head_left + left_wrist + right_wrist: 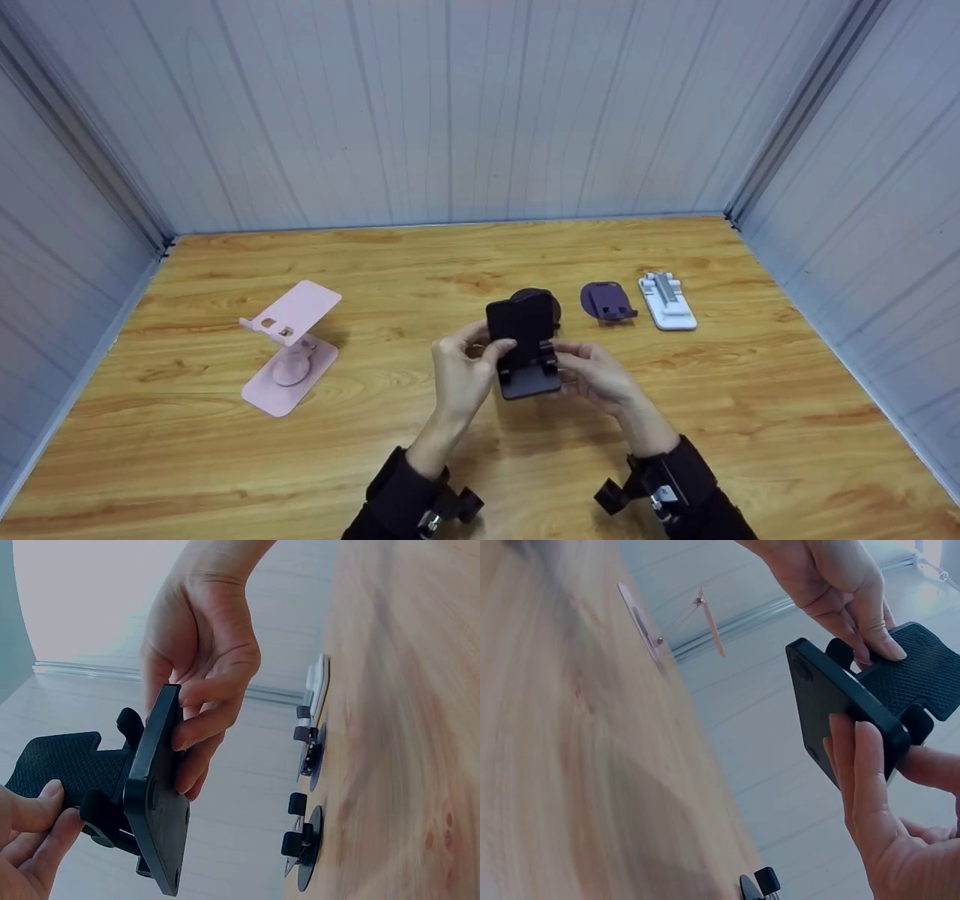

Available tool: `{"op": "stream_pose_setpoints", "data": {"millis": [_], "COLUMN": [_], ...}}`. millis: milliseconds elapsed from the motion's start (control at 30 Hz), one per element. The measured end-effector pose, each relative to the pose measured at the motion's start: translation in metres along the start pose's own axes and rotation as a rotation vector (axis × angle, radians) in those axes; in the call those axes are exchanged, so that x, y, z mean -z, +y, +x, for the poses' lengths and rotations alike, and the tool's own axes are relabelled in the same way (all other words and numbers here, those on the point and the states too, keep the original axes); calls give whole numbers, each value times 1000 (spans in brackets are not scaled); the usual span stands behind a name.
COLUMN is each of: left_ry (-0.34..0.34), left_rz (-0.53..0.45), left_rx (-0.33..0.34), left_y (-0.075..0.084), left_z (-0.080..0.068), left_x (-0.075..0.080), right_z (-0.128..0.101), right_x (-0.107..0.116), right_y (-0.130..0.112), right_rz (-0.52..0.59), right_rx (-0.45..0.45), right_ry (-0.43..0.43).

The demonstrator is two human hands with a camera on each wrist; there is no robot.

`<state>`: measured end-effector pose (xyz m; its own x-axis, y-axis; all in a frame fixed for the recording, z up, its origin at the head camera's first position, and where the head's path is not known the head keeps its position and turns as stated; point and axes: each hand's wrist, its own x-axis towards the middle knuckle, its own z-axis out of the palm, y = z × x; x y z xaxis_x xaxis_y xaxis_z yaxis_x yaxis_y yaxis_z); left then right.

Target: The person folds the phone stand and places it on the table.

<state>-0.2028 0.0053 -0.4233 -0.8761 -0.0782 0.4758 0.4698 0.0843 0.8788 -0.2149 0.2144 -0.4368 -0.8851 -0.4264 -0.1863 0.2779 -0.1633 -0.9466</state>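
So from my remote seat: both hands are up over the middle of the wooden bench [480,480], sharing one black folding phone stand [525,345]. The left hand [459,375] has its thumb curled over the stand's left edge near the hinge, with the other fingers round the back, so it's clamped on the thing. The right hand [600,379] pinches the stand's lower right side, fingertips pressed along the base plate's edge.

The left wrist view shows the base plate [161,795] edge-on, with the right hand's fingers [210,724] wrapped along its far side and the left thumb [34,810] pushing on the textured plate [64,761]. The right wrist view gives the same grip from the other side: right fingers [862,780] flat against the plate edge, left fingers [870,622] gripping the ribbed plate above. The stand is held off the bench, partly unfolded, with the upper plate tilted back.

Other stuff on the bench: a pink stand [291,346] opened up well off to the left, a dark round one [551,300] just behind the held stand and mostly hidden by it, then a purple stand [606,300] and a white stand [666,300] lying side by side to the right. Grey panel walls [450,112] box the bench in on three sides.
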Motion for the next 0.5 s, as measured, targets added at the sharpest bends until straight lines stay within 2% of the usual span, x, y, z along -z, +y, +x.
{"op": "stream_pose_setpoints", "data": {"millis": [333, 500], "left_ry": [11, 1], "left_rz": [6, 13], "left_rx": [22, 12], "left_y": [0, -1], "left_z": [3, 4], "left_x": [4, 5], "right_z": [-3, -3], "right_x": [-2, -5], "right_y": [0, 2], "right_rz": [-13, -11], "right_rx": [-34, -33], "right_ry": [-94, -87]}}
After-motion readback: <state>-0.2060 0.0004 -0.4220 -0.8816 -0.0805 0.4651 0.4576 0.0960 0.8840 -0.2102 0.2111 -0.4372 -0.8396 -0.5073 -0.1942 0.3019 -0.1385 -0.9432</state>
